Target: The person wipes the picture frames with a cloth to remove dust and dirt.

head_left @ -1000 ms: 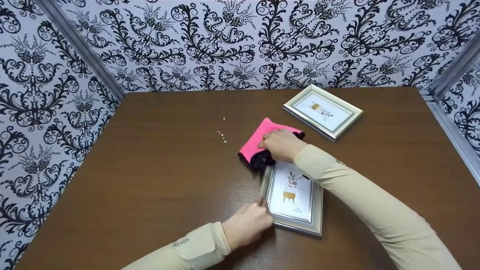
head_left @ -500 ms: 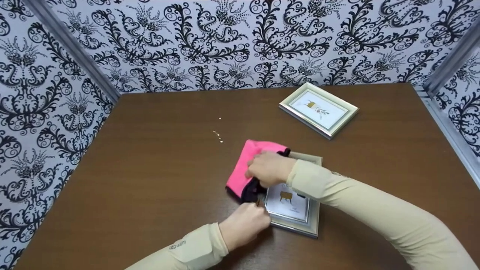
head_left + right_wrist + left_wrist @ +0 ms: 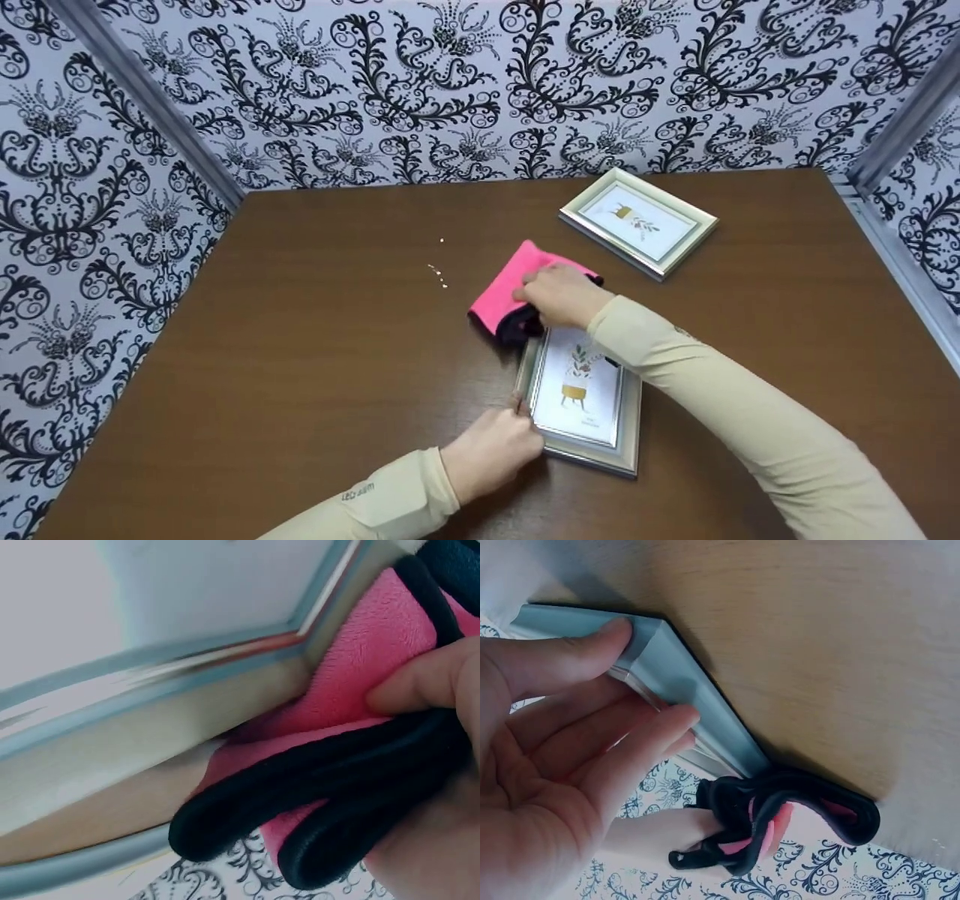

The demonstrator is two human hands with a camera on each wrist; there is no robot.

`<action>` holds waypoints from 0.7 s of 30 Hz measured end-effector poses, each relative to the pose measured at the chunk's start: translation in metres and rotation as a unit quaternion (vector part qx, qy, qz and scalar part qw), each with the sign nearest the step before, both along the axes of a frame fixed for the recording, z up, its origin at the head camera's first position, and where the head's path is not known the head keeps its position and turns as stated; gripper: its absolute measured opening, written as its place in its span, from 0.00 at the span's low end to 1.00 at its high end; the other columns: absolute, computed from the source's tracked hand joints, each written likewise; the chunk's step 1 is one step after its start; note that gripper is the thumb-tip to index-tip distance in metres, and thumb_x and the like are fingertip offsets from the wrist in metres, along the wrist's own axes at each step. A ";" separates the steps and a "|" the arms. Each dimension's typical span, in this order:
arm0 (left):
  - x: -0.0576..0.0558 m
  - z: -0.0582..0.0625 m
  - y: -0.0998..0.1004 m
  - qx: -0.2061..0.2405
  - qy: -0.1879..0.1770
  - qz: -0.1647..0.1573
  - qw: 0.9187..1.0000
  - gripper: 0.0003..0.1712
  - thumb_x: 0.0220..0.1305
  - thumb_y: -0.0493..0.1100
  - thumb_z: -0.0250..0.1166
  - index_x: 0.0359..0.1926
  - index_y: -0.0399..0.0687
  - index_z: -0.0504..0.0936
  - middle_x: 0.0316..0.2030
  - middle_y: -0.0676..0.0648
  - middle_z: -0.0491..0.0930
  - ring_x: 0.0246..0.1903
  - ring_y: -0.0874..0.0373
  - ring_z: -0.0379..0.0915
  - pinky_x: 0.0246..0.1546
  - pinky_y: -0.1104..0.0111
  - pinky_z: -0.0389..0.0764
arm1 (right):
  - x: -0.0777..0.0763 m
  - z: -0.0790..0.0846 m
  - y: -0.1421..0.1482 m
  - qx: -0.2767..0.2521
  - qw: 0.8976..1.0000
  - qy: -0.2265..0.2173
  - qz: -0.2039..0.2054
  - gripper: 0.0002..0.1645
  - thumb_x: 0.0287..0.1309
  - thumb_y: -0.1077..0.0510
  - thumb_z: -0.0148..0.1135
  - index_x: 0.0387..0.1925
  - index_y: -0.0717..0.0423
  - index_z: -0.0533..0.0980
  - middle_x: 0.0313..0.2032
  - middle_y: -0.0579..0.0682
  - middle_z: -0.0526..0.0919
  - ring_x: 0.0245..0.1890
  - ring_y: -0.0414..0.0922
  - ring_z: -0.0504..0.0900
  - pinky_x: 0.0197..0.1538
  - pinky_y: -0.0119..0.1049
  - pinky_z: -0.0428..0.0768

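A pale, silver-edged picture frame (image 3: 631, 420) lies face up on the brown table, its print showing a plant in a yellow pot. My left hand (image 3: 493, 448) holds its lower left side; in the left wrist view, the thumb and fingers rest along the moulding (image 3: 690, 682). At the far end, my right hand (image 3: 562, 294) grips a folded pink cleaning cloth (image 3: 504, 291) with black edging. The right wrist view has this cloth (image 3: 360, 652) bunched against the frame's corner, thumb pressing into its fleecy side. The right hand and sleeve cover the frame's far right part.
A second, similar picture frame (image 3: 660, 264) lies at an angle toward the back right of the table (image 3: 315, 360). Small white specks (image 3: 439, 274) dot the tabletop left of the cloth. Patterned walls (image 3: 420, 90) stand behind and at both sides.
My right hand drew the cloth down along the frame's left side toward my left hand, then went back up to the far end. The left hand has stayed at the lower left side.
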State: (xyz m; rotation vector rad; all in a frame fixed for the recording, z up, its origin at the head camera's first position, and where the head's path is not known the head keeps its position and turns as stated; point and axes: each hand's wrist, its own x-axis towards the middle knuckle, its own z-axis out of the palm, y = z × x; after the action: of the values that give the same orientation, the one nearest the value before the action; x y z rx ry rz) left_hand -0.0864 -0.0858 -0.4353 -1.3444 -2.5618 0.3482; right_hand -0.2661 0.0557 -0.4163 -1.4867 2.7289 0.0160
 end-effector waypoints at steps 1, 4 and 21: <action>-0.001 0.000 0.001 0.000 0.004 0.001 1.000 0.08 0.43 0.36 0.71 0.21 0.55 0.82 0.24 0.55 0.81 0.24 0.62 0.79 0.21 0.73 0.79 | -0.001 0.000 0.003 -0.004 1.000 0.009 0.003 0.10 0.51 0.65 0.66 0.38 0.53 0.81 0.32 0.53 0.81 0.35 0.53 0.80 0.46 0.47 0.77; -0.004 -0.003 0.002 0.006 0.014 0.009 1.000 0.07 0.43 0.37 0.71 0.21 0.54 0.83 0.26 0.51 0.81 0.25 0.61 0.79 0.20 0.72 0.79 | 0.000 0.006 0.014 -0.017 1.000 0.024 0.004 0.12 0.52 0.64 0.66 0.40 0.53 0.80 0.36 0.54 0.83 0.38 0.54 0.81 0.45 0.49 0.78; -0.053 -0.007 -0.012 0.109 -0.072 0.113 0.985 0.08 0.40 0.27 0.69 0.23 0.41 0.82 0.23 0.45 0.78 0.22 0.52 0.78 0.22 0.65 0.81 | 0.006 0.078 0.116 -0.224 0.969 -0.052 -0.094 0.29 0.45 0.75 0.60 0.50 0.53 0.78 0.46 0.54 0.82 0.47 0.55 0.79 0.53 0.53 0.73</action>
State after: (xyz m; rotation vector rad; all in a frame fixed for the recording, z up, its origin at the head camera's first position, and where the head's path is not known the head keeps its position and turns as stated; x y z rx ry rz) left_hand -0.1392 -0.0975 -0.4421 -1.0392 -2.7824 0.0046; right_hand -0.2596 0.1718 -0.3388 -1.2441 2.8972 -0.7055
